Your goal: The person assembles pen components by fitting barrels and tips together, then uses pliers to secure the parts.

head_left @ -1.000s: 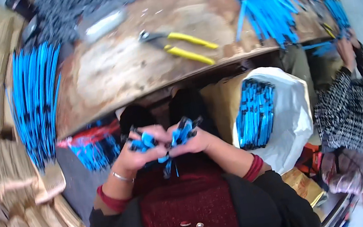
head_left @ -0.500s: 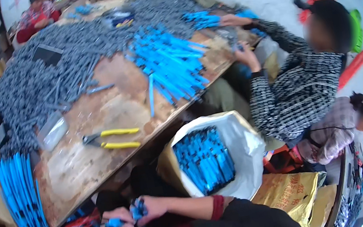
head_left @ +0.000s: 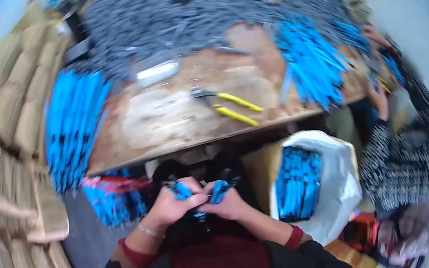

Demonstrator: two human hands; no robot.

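Note:
My left hand (head_left: 171,207) and my right hand (head_left: 228,203) meet over my lap, just below the near edge of the wooden table (head_left: 168,124). Both are closed around small blue-handled tools (head_left: 201,194), with blue handles sticking up between the fingers. How many pieces each hand holds is hidden by the fingers. Yellow-handled pliers (head_left: 230,108) lie on the table in front of me, apart from both hands.
A big heap of grey parts (head_left: 179,11) covers the far table. Blue-handled pieces lie in piles at left (head_left: 72,127) and right (head_left: 312,61). A white bag (head_left: 311,186) of blue pieces stands at my right. Tan sacks (head_left: 14,164) line the left. A person in a checked top (head_left: 410,143) works at right.
The view has swung back to the left and down, centring my hands again. Both hands stay closed together on the blue-handled tools.

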